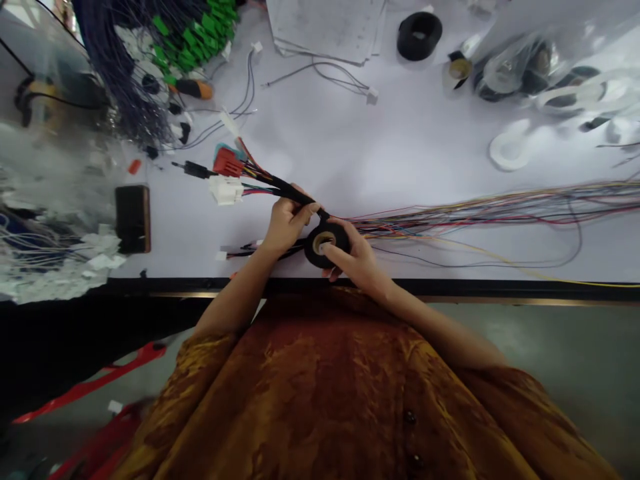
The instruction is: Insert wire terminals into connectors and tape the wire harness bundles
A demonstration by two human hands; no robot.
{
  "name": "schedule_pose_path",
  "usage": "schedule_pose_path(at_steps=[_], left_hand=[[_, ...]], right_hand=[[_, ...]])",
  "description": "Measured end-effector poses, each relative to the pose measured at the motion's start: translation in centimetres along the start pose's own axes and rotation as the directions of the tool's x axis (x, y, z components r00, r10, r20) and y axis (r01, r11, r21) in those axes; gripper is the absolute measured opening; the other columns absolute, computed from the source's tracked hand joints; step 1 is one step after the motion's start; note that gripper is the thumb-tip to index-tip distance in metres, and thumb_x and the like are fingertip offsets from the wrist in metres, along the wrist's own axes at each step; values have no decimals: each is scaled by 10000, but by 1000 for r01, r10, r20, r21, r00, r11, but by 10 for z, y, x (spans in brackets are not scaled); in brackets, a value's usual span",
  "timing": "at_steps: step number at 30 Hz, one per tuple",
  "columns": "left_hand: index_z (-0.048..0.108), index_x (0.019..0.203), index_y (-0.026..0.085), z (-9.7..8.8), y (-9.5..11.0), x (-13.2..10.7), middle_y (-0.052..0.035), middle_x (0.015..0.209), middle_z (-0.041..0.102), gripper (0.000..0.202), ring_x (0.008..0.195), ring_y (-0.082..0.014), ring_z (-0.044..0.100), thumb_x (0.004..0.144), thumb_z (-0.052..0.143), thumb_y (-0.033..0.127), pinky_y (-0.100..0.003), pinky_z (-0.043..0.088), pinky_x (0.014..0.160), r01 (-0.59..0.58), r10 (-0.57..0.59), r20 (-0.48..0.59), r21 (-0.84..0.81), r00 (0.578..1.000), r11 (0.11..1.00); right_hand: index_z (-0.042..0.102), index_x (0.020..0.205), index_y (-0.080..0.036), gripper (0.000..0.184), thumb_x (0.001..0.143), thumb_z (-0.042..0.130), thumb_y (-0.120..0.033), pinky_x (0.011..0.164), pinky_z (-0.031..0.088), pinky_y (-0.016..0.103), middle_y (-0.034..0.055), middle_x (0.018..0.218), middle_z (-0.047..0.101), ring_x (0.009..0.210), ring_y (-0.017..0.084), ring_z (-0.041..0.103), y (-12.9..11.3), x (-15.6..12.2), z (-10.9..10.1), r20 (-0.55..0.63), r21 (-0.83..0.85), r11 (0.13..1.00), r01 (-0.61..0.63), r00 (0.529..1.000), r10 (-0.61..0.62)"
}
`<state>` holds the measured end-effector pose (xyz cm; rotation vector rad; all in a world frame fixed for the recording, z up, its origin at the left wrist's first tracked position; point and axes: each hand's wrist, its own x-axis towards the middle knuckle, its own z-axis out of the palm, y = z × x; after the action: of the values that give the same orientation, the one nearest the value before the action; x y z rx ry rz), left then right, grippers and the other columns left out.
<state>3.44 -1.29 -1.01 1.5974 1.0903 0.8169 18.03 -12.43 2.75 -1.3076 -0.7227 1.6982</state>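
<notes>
Wire bundle point(425, 219) lies along the table point(400, 147), its taped part point(286, 189) pinched by the left hand point(289, 225), apparently for steadiness, while the right hand point(359, 259) grips the tape roll point(312, 253) close beside it, thumb at the hole, seemingly for control.

One left hand point(289, 223) and one right hand point(359, 259) are holding one wire bundle point(287, 189) and one black tape roll point(313, 253); a second black roll point(419, 41) is sitting apart. One phone point(132, 219) is lying flat; green plugs point(203, 39) are crowding beyond counting.
</notes>
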Motion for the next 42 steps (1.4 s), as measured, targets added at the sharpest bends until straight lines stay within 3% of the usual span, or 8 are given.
schedule_pose_path(at_steps=[7, 11, 18, 23, 30, 34, 38, 42], left_hand=[[581, 790, 201, -7, 9, 1, 26, 624, 601, 229, 548, -107, 536, 814, 722, 381, -226, 407, 489, -31, 28, 27, 137, 999, 990], [550, 832, 200, -9, 6, 1, 27, 628, 620, 232, 437, -83, 513, 827, 696, 381, -214, 394, 422, 49, -47, 89, -27, 995, 998], [628, 866, 164, -7, 1, -7, -36, 794, 708, 208, 683, -134, 669, 775, 746, 308, -277, 567, 659, 86, -68, 152, -115, 986, 990], [606, 840, 185, -13, -2, -4, -1, 750, 665, 194, 563, -86, 574, 811, 721, 339, -217, 476, 539, 1, 8, 143, -64, 990, 998], [615, 811, 198, -14, 11, 6, 1, 732, 633, 178, 693, -154, 604, 809, 699, 355, -262, 496, 645, -91, 55, 167, 216, 984, 972], [611, 824, 203, -9, 10, 2, 6, 640, 608, 173, 554, -146, 563, 820, 678, 363, -249, 451, 516, -4, -29, 122, 260, 992, 965], [564, 885, 211, -4, 6, -7, 9, 676, 632, 211, 463, -116, 565, 849, 653, 399, -221, 419, 424, 142, -148, 104, 58, 983, 988], [590, 877, 207, 1, 12, -10, 2, 670, 608, 145, 546, -154, 615, 840, 664, 326, -259, 494, 509, 93, -100, 55, 112, 994, 989]], right_hand=[[421, 1270, -273, 546, 773, 643, -317, 426, 551, 210, 4, 992, 639, 567, 116, 678, 14, 1, 18, 2, 209, 977, -39, 999, 39], [541, 1136, -201, 364, 790, 593, -303, 421, 523, 207, 17, 875, 674, 486, 88, 593, 0, 8, -16, 29, 310, 945, -105, 994, 101], [615, 816, -162, 192, 877, 488, -293, 356, 433, 169, -1, 553, 575, 403, 73, 457, -20, 19, -58, 42, 375, 901, -217, 975, 217], [589, 1117, -183, 331, 805, 599, -291, 395, 530, 224, 8, 755, 682, 455, 116, 612, -3, 0, -20, 165, 284, 935, -210, 972, 168], [341, 1431, -312, 598, 882, 579, -330, 528, 622, 275, 48, 1143, 646, 697, 145, 717, 23, 10, 28, 109, 249, 965, -86, 992, 60], [221, 1515, -304, 684, 909, 538, -323, 581, 629, 311, 36, 1031, 652, 708, 153, 705, 32, 20, 20, 147, 148, 987, -60, 988, 38], [328, 1505, -188, 726, 843, 619, -254, 557, 563, 279, -31, 714, 586, 579, 138, 613, 35, 24, -2, 171, -297, 951, 89, 985, -39], [349, 1495, -165, 724, 832, 623, -263, 532, 502, 252, -68, 619, 511, 517, 113, 506, 33, 33, -11, 255, -418, 884, 211, 961, -109]])
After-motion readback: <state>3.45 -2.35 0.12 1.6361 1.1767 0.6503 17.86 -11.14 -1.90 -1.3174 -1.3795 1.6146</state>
